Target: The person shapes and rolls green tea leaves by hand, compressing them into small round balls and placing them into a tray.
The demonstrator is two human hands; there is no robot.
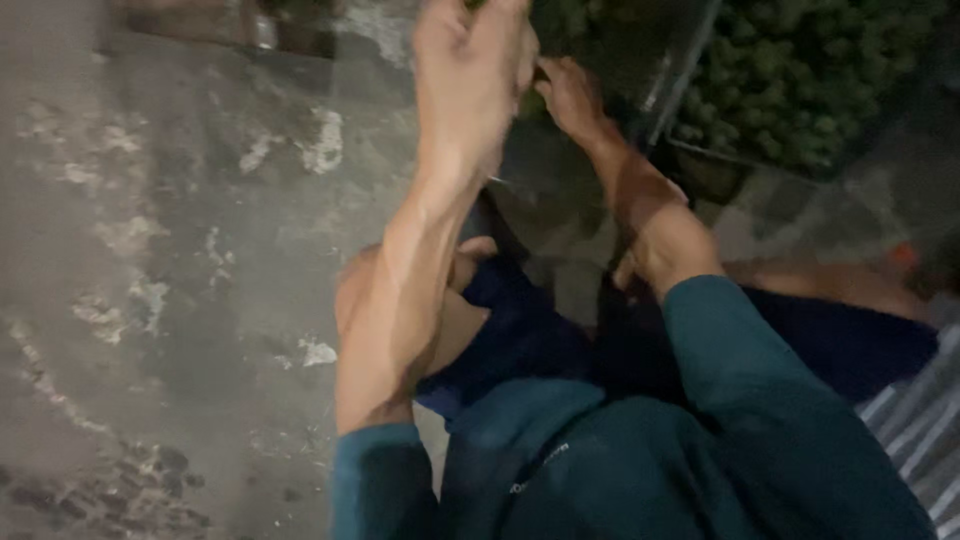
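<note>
Greenery (545, 30), dark and leafy, sits at the top edge of view, right where your two hands meet. Your left hand (470, 70) is raised and motion-blurred; its fingers (500, 25) are curled closed toward the leaves, but whether they pinch anything cannot be told. Your right hand (572, 98) reaches in from the right, fingers bent against the same greenery; the grip is hidden by the left hand. Just beside it a pale slanted edge (672, 75) crosses the frame. Right of that edge lies a mass of small green clumps (800, 70) in a dark tray (715, 160). Both teal sleeves (740, 380) are pushed back. Stained concrete floor (160, 260) fills the left.
</note>
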